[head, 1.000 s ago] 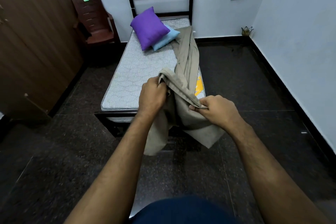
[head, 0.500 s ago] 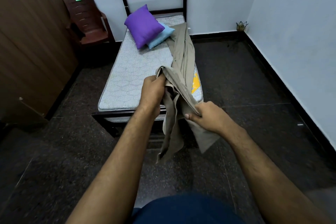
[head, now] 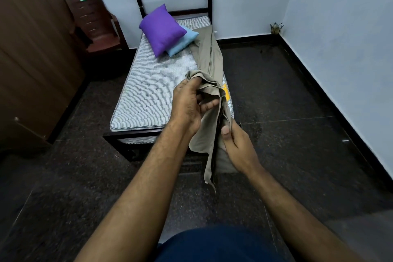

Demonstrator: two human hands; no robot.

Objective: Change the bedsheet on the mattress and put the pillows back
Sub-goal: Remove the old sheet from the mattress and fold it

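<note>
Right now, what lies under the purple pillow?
The purple pillow rests on a light blue pillow and the striped mattress. Most of the blue pillow is covered.

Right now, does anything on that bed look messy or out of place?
Yes. The beige sheet lies bunched in a long rope along the right edge of the bare mattress, not spread. Both hands grip its near end. The purple pillow lies askew over the blue pillow.

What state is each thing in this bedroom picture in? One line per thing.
Sheet: bunched, trailing along the mattress's right side.
Mattress: bare.
Purple pillow: lying on the blue pillow.
Left hand: grips the sheet.
Right hand: pinches the sheet.
Chair: unoccupied.
</note>
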